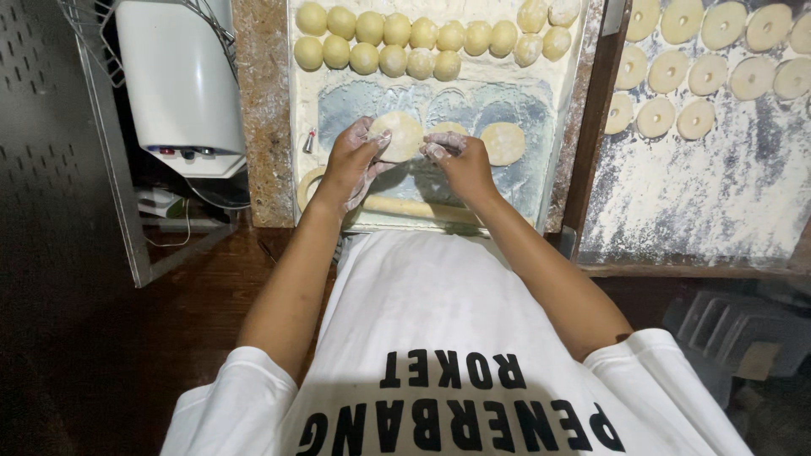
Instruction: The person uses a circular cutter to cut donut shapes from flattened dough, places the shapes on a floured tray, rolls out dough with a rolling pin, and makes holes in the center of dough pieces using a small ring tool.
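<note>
**Flat dough round held over the floured board**

We pinch a flattened dough round [399, 135] in our left hand [353, 160], fingers closed on its edge. Our right hand [460, 162] rests just beside it, fingertips curled near its rim; we cannot tell whether they grip it. Another flat round [503, 143] lies to the right on the floured board [355, 105]. Dough balls [394, 44] line the far end. A tray of ring-shaped pieces [693, 72] sits further right.
</note>
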